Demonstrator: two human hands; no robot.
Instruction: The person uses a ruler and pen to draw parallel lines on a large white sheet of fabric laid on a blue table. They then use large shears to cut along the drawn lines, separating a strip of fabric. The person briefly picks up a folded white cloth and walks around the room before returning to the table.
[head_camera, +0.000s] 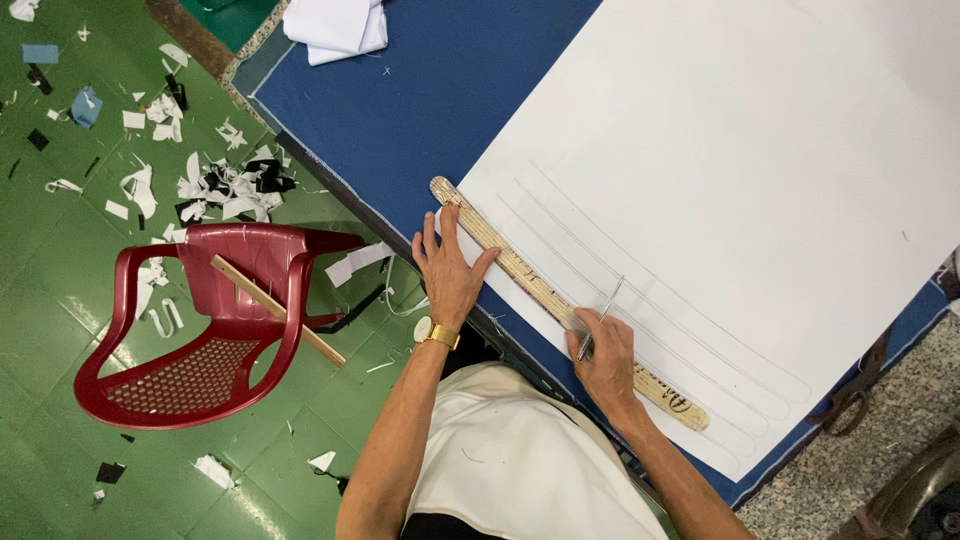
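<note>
A large white sheet lies on a blue-covered table, marked with several long curved pencil lines. Along the sheet's near edge rests a long wooden ruler. My left hand is flat on the ruler's left part, fingers spread, with a gold watch on the wrist. My right hand rests on the ruler further right and grips a thin pencil whose tip touches the sheet beside the ruler.
A dark red plastic chair with a wooden stick across it stands on the green floor to the left. Fabric and paper scraps litter the floor. Folded white cloth lies at the table's far corner.
</note>
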